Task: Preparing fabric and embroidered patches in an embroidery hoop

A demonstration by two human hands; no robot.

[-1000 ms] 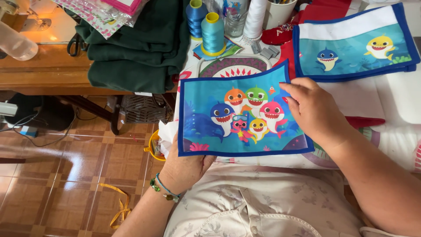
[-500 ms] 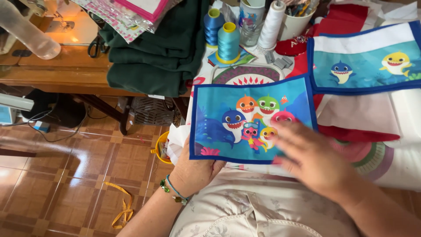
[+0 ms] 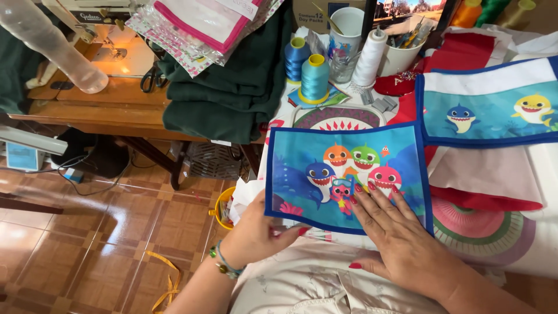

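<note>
A blue-bordered fabric panel printed with cartoon sharks lies on the table in front of me. My left hand grips its lower left edge from underneath, thumb on the border. My right hand lies flat, fingers spread, on the panel's lower right part. A second blue-bordered shark panel lies at the upper right, apart from both hands.
Folded dark green cloth lies at the table's left end. Blue thread cones, a white spool and cups of tools stand behind the panel. Red and white fabric lies to the right. A sewing table and tiled floor are on the left.
My right hand moved from the panel's right edge down onto its lower part and now presses flat. The panel has been lowered toward me onto the table.
</note>
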